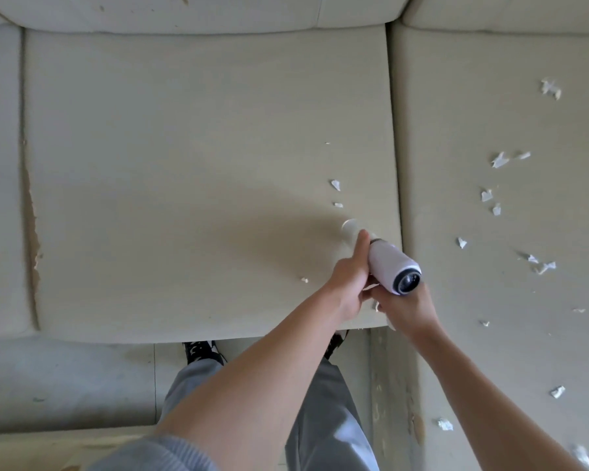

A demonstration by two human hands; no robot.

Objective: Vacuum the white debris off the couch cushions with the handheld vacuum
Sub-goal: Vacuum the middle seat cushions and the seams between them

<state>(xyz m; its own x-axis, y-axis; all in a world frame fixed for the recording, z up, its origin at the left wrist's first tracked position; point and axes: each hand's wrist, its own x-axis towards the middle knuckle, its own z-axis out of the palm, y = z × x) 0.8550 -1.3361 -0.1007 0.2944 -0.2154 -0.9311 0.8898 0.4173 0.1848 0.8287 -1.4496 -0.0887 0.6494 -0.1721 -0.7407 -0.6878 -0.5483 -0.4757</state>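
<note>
Handheld vacuum [393, 265]: smooth white cylinder on woven cushion [184, 164].

One handheld vacuum [393, 266] is seen, and two hands — left [349, 283] and right [403, 309]. Three seat cushions are counted: left [0, 198], middle [201, 164], right [490, 300]. Four white scraps [335, 185] are counted on the middle cushion — well over a dozen on the right one.
</note>
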